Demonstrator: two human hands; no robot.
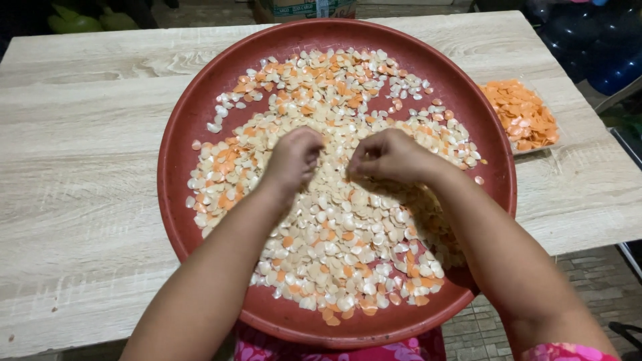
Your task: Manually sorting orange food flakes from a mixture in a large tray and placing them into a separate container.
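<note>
Head view, looking straight down: a large round red tray (175,167) sits on a pale wood-grain surface (80,200), its near edge hanging past the surface's near edge toward the person's lap. The tray holds a wide spread of small flat pieces, cream-white ones mixed with orange ones (334,241). Both forearms reach in from the near side. The left hand (293,159) and right hand (386,157) rest close together at the middle of the pile, fingers curled down into the pieces; whether either pinches anything I cannot tell (the fingertips are hidden). At far right, just beside the tray, a shallow clear container (550,148) holds only orange pieces.

Risks, as I judge them: leaning weight on the near rim could tip the overhanging tray; a quick sweep of a forearm could flick loose pieces over the low rim.
</note>
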